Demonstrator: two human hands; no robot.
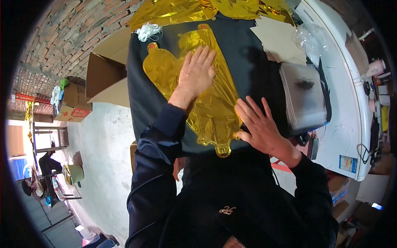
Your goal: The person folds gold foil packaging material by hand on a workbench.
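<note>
A flat gold foil balloon [215,103] lies on the black cloth-covered table [244,53], its tabbed end toward my body. My left hand [197,73] rests flat on its upper part, fingers extended and pointing away from me. At the balloon's lower right edge is my right hand [261,126], fingers spread, with the thumb and index finger touching the foil. Another gold foil piece [159,68] with a rounded end and a small red mark shows to the left, partly hidden by my left hand and forearm.
More gold foil [178,14] covers the far edge. White string [148,32] lies at the far left corner. Beige card sheets [275,37] and a stack of clear plastic bags [304,97] lie on the right. An open cardboard box [107,74] stands left of the table.
</note>
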